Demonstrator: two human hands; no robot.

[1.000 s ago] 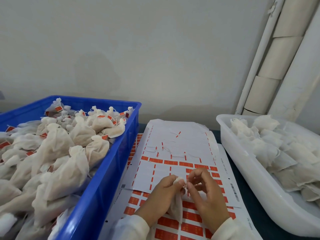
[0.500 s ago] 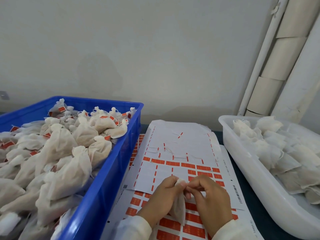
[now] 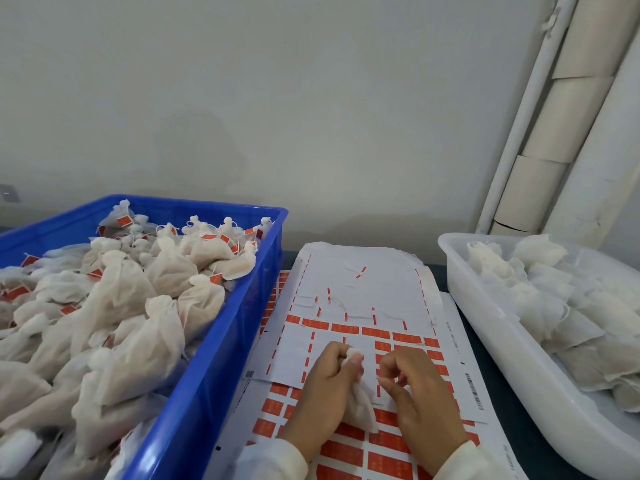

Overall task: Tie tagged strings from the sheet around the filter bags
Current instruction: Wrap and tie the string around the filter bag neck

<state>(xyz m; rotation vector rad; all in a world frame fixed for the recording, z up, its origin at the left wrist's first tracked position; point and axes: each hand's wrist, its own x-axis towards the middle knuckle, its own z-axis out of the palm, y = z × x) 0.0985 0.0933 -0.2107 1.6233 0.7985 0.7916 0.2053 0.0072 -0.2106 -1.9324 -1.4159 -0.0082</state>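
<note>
Tabletop, dark, below a pale wall, carries a blue crate of tied bags, a white tub of untied ones and the tag sheet between, where the left hand grips a filter bag by its neck and the right hand pinches a string.

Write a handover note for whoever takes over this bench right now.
Left hand grips the neck of a white filter bag over the red-tagged string sheet. Right hand pinches a thin white string beside the neck.
Done: tied, tagged bags heaped in the blue plastic crate.
Left: finish this knot, then tie the untagged bags in the white plastic tub.
</note>
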